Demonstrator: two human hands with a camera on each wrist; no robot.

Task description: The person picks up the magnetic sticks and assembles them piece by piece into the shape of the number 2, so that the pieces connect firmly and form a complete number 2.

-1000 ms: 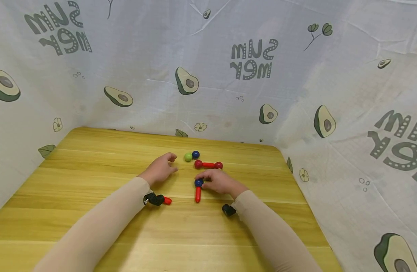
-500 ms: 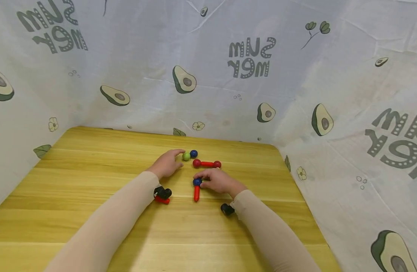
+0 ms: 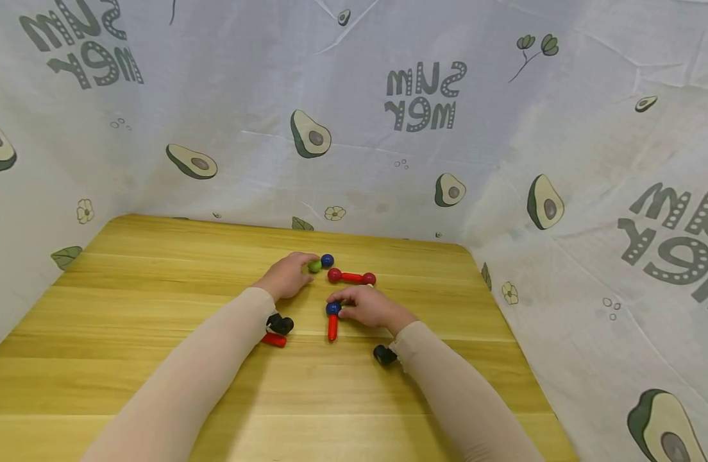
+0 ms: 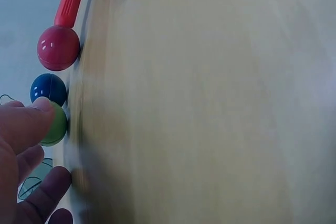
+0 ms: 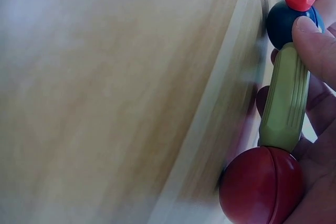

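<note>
My left hand (image 3: 288,276) has its thumb and fingers around a green ball (image 4: 56,125); the thumb lies against it. Close beside that ball sits a blue ball (image 3: 328,260). My right hand (image 3: 368,306) grips another blue ball (image 3: 333,308) between thumb and fingers. A red rod (image 3: 332,328) joins this ball and points towards the person. In the right wrist view a green rod (image 5: 285,98) also runs from it to a red ball (image 5: 262,186) near the palm. From the head, the hand hides the green rod.
Just beyond the right hand lies a red rod with a red ball at each end (image 3: 351,277). Another red rod (image 3: 275,340) is partly hidden under the left wrist's camera. A printed cloth (image 3: 360,160) hangs behind the wooden table (image 3: 308,410).
My left hand has moved right and away from the person, and its fingers have come round the green ball. The right hand keeps its hold on the blue ball, nearly still.
</note>
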